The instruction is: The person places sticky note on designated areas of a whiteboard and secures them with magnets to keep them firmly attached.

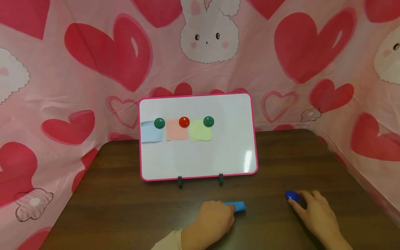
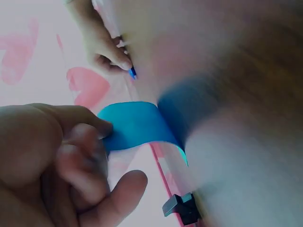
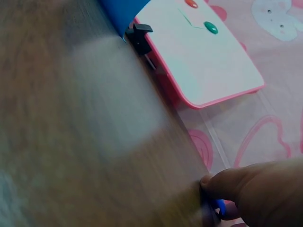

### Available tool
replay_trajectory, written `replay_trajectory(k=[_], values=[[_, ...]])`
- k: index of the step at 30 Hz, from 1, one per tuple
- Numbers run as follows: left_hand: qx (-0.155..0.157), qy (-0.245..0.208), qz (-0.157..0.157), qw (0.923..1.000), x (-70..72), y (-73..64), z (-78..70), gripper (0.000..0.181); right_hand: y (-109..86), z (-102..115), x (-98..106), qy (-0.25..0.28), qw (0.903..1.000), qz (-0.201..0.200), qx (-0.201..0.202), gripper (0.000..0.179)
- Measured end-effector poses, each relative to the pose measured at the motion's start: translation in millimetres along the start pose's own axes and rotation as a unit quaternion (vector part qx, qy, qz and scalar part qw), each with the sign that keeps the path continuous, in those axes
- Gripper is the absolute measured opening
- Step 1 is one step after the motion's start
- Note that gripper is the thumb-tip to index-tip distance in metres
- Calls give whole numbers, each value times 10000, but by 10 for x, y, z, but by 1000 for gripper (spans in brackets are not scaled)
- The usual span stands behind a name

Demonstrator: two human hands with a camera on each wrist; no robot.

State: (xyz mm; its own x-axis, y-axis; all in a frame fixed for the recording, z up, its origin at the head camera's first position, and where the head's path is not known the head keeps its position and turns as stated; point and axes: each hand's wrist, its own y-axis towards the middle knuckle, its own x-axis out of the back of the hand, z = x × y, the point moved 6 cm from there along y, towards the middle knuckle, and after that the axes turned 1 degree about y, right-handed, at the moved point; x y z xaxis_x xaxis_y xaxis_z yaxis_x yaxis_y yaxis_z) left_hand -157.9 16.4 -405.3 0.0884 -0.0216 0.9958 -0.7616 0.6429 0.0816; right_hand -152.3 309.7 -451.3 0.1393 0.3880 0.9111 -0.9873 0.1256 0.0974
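Observation:
My left hand (image 1: 210, 218) pinches a blue sticky note (image 1: 239, 206) by one edge, just above the table in front of the whiteboard (image 1: 231, 149). In the left wrist view the note (image 2: 137, 124) curves away from the thumb and fingers. Off to the right, my right hand (image 1: 318, 211) has thumb and fingers around a round blue magnet (image 1: 292, 196) at the tabletop. The right wrist view shows only a bit of that magnet (image 3: 220, 206) between the fingers. The board carries a light blue note (image 1: 150, 133), a pink note (image 1: 176, 131) and a green note (image 1: 200, 132).
A green magnet (image 1: 159, 123), a red magnet (image 1: 184, 122) and another green magnet (image 1: 208, 121) sit at the notes' top corners. Black feet (image 1: 180, 182) support the board on the brown table (image 1: 103, 194). A pink heart-patterned cloth (image 1: 168, 73) hangs behind and along both sides.

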Motion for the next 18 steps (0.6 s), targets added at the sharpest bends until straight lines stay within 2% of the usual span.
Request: replay_trajectory(k=[1, 6, 9, 11, 13, 15, 18], values=[[-29, -79, -142, 9999, 18, -3, 10, 29, 3, -2, -1, 10, 10000, 24, -7, 59], [-134, -463, -374, 9981, 63, -3, 36, 34, 16, -7, -1, 33, 10000, 44, 17, 59], [-145, -723, -334, 9967, 76, 8, 44, 36, 21, -15, -1, 40, 10000, 66, 13, 59], [-105, -1141, -154, 9933, 66, 26, 61, 34, 27, -18, 1, 59, 9999, 120, -4, 59], [-3, -1680, 102, 9857, 48, 48, 91, 28, 31, -21, 2, 61, 9999, 139, -3, 59], [112, -2256, 356, 9735, 18, 64, 128, 24, 32, -17, 5, 68, 9999, 131, 11, 59], [172, -2709, 626, 9604, -26, 63, 170, 24, 28, -12, 5, 76, 9999, 97, 47, 58]])
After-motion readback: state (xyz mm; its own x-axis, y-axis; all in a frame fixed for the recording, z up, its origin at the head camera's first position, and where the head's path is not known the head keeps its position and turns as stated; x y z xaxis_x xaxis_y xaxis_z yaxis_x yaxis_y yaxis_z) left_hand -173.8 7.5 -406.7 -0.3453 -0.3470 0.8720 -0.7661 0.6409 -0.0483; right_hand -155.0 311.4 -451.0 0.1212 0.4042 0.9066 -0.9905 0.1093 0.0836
